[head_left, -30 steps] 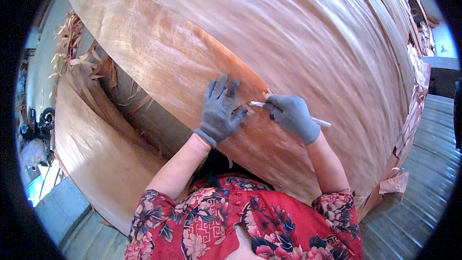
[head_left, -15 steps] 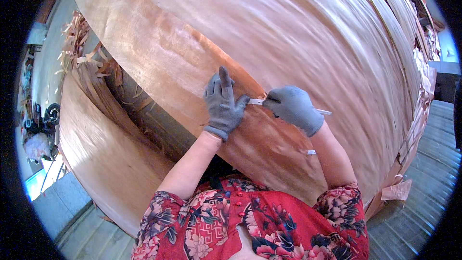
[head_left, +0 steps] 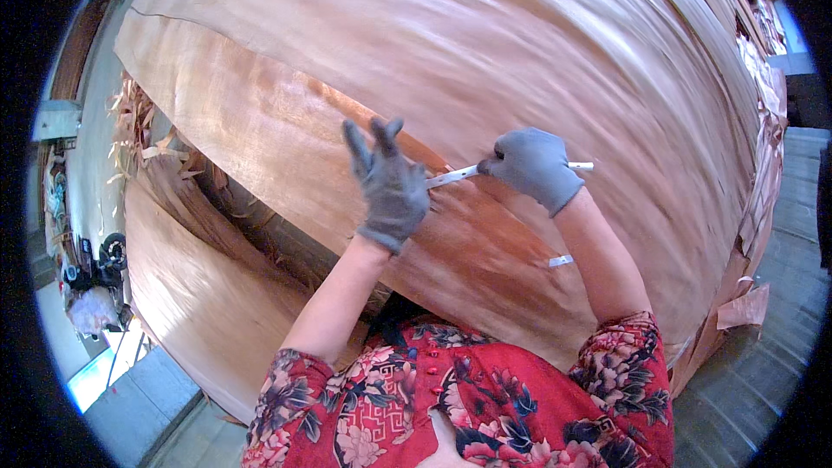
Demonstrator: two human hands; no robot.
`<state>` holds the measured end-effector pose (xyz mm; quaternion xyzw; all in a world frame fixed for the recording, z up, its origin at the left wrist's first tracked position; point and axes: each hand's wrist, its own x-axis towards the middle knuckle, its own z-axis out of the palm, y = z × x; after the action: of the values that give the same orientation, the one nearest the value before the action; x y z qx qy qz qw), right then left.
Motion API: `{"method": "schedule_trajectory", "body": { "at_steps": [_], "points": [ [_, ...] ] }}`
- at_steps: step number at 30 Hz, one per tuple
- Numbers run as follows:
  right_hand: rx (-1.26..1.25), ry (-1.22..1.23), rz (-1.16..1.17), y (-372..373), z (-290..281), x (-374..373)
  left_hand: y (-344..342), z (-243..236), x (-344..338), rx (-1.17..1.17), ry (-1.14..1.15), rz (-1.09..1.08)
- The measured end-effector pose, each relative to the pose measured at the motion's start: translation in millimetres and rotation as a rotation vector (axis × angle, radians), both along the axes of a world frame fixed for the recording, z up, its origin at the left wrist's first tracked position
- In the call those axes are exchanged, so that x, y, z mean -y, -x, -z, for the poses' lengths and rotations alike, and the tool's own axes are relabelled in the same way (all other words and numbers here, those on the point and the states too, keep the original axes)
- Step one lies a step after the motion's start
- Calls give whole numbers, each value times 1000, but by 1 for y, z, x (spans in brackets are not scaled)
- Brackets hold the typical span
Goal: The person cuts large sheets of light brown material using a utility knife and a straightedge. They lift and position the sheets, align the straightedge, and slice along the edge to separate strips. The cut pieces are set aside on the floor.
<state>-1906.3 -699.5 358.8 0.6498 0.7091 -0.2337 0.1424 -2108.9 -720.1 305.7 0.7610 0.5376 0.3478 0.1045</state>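
A white strip of perforated tape (head_left: 451, 178) stretches between my two grey-gloved hands, over a sheet of wood veneer (head_left: 260, 108). My left hand (head_left: 390, 195) has the strip's left end at its thumb side, apparently pinched there; its other fingers are raised and spread. Closed round the strip farther right is my right hand (head_left: 530, 169), and the tail of the tape (head_left: 581, 166) pokes out past its wrist side. A short white tape piece (head_left: 561, 261) lies on the veneer beside my right forearm. The tape end at the left thumb is partly hidden.
A wide pale veneer stack (head_left: 555, 61) with wavy layers fills the far and right side. At the left, another curved veneer sheet (head_left: 186, 251) lies below a dark gap with torn veneer strips (head_left: 134, 126). Ribbed grey flooring (head_left: 780, 295) shows at right.
The left hand has moved slightly left and its fingers have spread. The right hand has shifted up a little, and more tape shows between the hands. The view has shifted slightly.
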Motion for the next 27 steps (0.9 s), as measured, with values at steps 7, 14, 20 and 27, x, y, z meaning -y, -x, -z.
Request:
{"method": "schedule_trajectory", "body": {
  "at_steps": [7, 14, 20, 27],
  "points": [
    [-31, -7, -14, -6, 4, -1, -71, 23, -34, -320, 24, 147],
    [-292, -268, -40, -22, 20, 25, -78, 13, -36, -439, 113, 145],
    [-204, -474, -104, 14, 11, 59, -74, 20, -41, -431, 113, 134],
    [-484, -446, -81, 49, -28, 83, -71, 16, -43, -296, 177, 203]
  ]
}}
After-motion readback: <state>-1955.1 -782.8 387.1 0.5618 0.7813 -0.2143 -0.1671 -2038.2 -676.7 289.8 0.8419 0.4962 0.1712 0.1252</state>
